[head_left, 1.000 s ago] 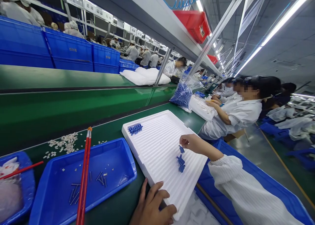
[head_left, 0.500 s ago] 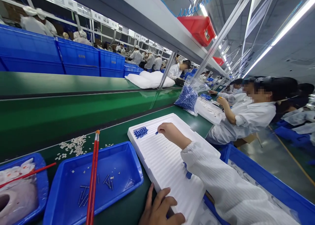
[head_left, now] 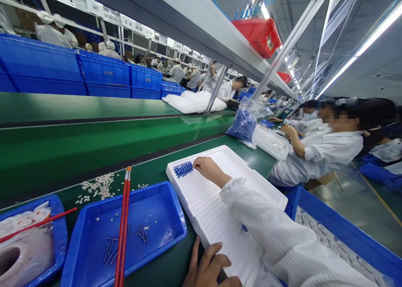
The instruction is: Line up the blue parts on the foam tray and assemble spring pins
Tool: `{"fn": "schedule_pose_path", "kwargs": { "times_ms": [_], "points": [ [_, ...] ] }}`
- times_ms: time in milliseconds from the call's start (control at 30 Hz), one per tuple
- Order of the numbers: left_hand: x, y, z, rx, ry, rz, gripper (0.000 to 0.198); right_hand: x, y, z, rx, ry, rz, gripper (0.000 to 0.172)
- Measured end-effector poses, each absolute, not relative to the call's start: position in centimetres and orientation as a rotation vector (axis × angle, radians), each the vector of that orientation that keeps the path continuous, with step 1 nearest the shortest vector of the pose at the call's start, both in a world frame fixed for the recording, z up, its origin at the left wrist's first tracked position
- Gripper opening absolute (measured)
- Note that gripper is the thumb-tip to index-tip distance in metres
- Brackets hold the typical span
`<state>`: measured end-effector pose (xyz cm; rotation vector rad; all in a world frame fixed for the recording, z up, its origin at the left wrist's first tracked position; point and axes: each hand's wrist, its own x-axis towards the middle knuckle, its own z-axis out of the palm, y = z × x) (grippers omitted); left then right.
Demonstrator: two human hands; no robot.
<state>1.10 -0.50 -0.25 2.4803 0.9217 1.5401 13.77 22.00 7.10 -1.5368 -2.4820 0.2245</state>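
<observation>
A white ribbed foam tray [head_left: 234, 163] lies on the green belt. At its far left corner sits a tight row of small blue plastic parts [head_left: 184, 169]. My right hand [head_left: 209, 169], in a white ribbed sleeve, reaches across the tray, its fingertips pinched together at the row's right end. The exact part between them is too small to make out. My left hand [head_left: 209, 266] grips the tray's near edge with spread fingers. A few loose blue parts lie under my sleeve, mostly hidden.
A blue plastic tray [head_left: 171, 199] beside the foam holds small metal pins, with long red sticks lying across it. White bits [head_left: 97, 185] are scattered on the belt. A bag of blue parts [head_left: 243, 125] stands farther along, near a seated co-worker [head_left: 326, 153].
My right hand has moved from the middle of the foam tray to the blue row, carrying a small blue part. Its sleeve now covers the loose parts. The whole view has shifted slightly.
</observation>
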Motion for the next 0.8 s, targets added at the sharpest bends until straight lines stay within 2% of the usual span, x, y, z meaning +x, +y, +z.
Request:
{"fn": "schedule_pose_path", "kwargs": {
  "times_ms": [200,433,667,800],
  "points": [
    [0.7,0.1,-0.3,2.541,0.809,1.545,0.009,17.3,19.5,9.7,-1.796,-2.47,0.258,0.016],
    [1.1,-0.5,-0.4,2.454,0.898,1.486,0.018,24.7,12.4,10.9,-2.114,-2.727,0.687,0.02],
    [0.9,-0.7,-0.2,2.451,0.912,1.429,0.011,25.3,10.3,9.4,-2.169,-2.631,0.68,0.016],
    [0.9,-0.8,-0.1,2.469,0.947,1.432,0.013,25.3,10.0,9.2,-2.333,-2.398,0.554,0.013]
  ]
}}
